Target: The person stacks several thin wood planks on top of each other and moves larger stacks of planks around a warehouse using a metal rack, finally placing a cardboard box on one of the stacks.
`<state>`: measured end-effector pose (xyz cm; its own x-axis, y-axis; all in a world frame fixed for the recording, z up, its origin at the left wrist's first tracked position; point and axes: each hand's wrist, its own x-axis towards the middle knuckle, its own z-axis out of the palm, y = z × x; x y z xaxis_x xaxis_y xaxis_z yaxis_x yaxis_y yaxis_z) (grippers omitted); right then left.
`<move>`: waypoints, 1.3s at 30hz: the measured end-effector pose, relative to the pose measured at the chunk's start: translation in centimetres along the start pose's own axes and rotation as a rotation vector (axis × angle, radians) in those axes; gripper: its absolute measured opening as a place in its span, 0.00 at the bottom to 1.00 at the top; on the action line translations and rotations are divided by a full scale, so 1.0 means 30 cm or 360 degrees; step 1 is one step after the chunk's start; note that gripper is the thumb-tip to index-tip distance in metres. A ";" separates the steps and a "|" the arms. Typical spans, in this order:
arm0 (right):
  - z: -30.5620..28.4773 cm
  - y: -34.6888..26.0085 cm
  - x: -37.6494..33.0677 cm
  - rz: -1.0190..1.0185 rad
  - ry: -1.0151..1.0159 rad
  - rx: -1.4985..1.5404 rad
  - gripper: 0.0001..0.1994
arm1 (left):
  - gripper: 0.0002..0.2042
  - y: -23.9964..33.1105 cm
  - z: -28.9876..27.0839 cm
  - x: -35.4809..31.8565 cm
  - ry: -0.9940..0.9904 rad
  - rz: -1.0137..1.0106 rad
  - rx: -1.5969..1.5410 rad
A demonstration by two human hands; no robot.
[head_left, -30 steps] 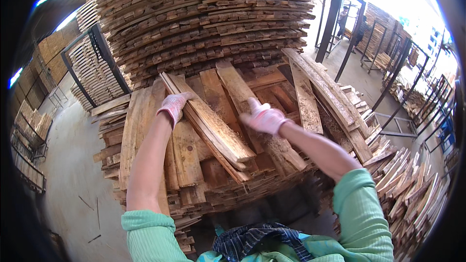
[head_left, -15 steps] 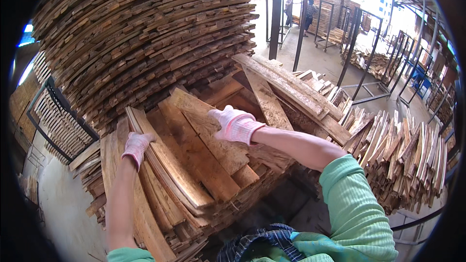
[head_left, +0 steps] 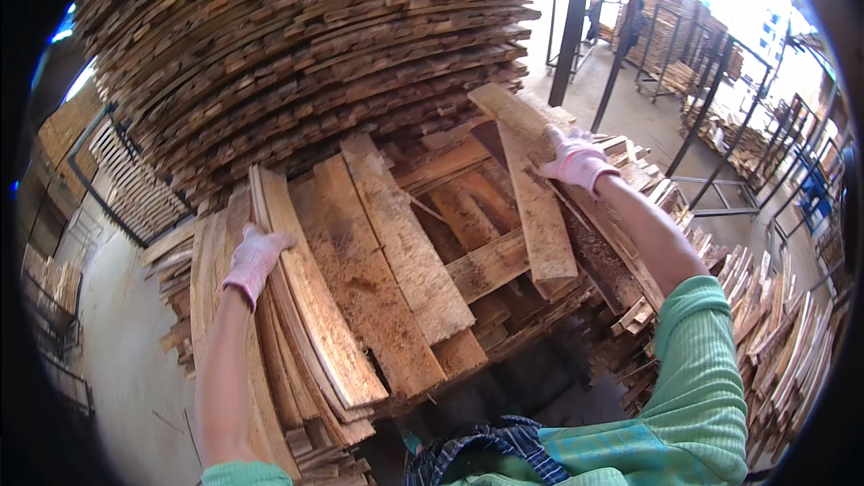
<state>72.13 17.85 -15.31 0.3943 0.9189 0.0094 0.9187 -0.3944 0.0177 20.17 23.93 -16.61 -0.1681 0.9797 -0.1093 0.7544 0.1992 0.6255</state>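
My left hand (head_left: pixel 258 263), in a pale pink knit glove, is closed at the side of a bundle of long wooden boards (head_left: pixel 315 306), its thumb over their top edges. Wide flat boards (head_left: pixel 369 279) lie beside that bundle, on a lower layer of wood. At the right, my right hand (head_left: pixel 578 160), gloved alike, lies over a long rough board (head_left: pixel 508 110) with its thumb and forefinger spread apart. Below that hand another board (head_left: pixel 538 207) slants toward me across the gap. The undersides of both hands are hidden.
A tall layered stack of boards (head_left: pixel 306 54) rises behind the work. Loose wood strips (head_left: pixel 783 342) are heaped at the right, near black metal frames (head_left: pixel 720 126). Far back, two people (head_left: pixel 596 13) stand by a frame. Concrete floor (head_left: pixel 135 324) shows at the left.
My right hand has moved right, from the wide boards in the middle to the long board at the right. My left hand stays at the bundle. The whole view has shifted slightly.
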 end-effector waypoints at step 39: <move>0.009 -0.223 -0.092 -0.0078 0.0400 0.0163 0.27 | 0.35 -0.022 -0.001 0.000 0.0011 0.0054 -0.0204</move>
<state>64.91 17.96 -15.71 0.3439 0.9025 0.2593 0.9388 -0.3356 -0.0770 19.66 23.79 -17.00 -0.1486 0.9855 -0.0816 0.6724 0.1612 0.7224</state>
